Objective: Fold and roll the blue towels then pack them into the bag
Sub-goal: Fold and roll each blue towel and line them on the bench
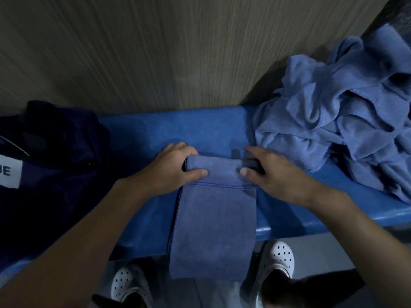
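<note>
Rolling starts at the far end of the folded towel [213, 218] in the middle of the frame. The left hand [171, 167] and right hand [273, 172] grip its ends, keeping the roll tight. More towels [333, 112] wait at upper right, the bag [55, 152] at left.

Blues on blue, from navy to pale periwinkle.

The folded dusty-blue cloth towel strip [213, 218], gripped at its rolled end by the left hand [175, 167] and the right hand [269, 172], is a plain muted blue with darker stitching along the hem just under the grip. Beneath the grip, the glossy padded bench [155, 134] is a brighter royal blue. Right of the grip, the crumpled pile of soft towels [333, 112] is paler periwinkle. Left of the grip, the dark navy fabric bag [55, 152] carries a white rectangular label [9, 172] with dark lettering. Beyond the grip, the wall panel [178, 52] is beige-brown with fine streaks. Nearer than the grip, the white perforated clogs [281, 256] show dark round holes.
</note>
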